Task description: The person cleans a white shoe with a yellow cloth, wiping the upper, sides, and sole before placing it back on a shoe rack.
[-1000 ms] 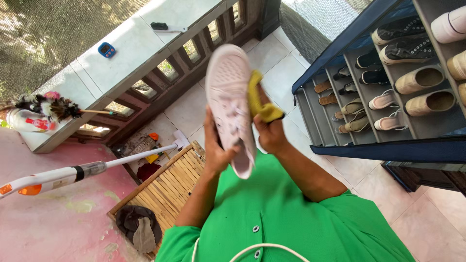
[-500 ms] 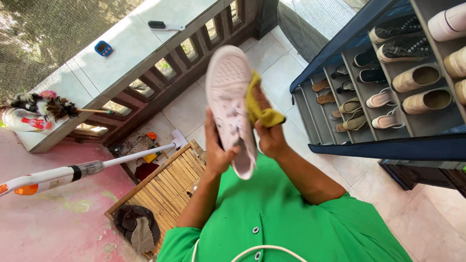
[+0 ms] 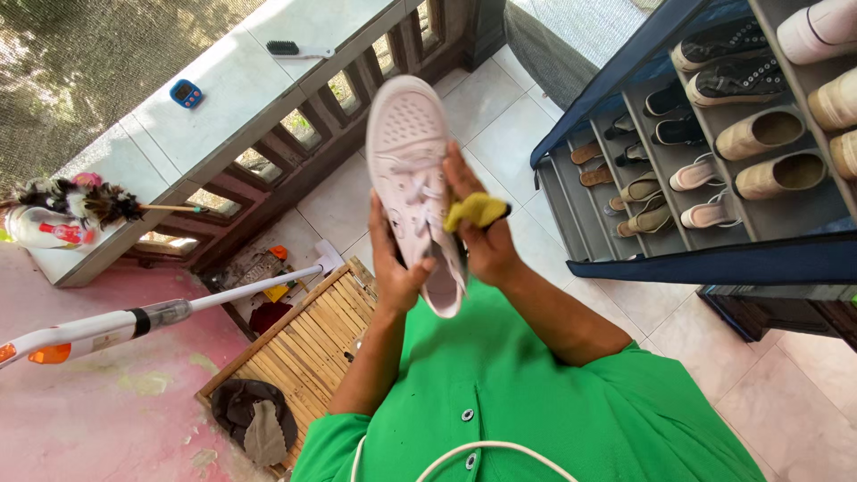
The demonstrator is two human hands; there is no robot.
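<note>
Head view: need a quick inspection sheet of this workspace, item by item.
Surface: pale tiled floor; pink floor area at left.
Job's things: white sneaker held upright, sole away from the camera; yellow cloth against its side.
Clutter: bamboo mat, spray mop, dark hat.
Grippers: left hand grips the sneaker's heel end; right hand presses the cloth with its fingers.
Cables: white cord over the green shirt.
Surroundings: shoe rack with pairs of shoes; ledge with brush, blue timer, feather duster.
</note>
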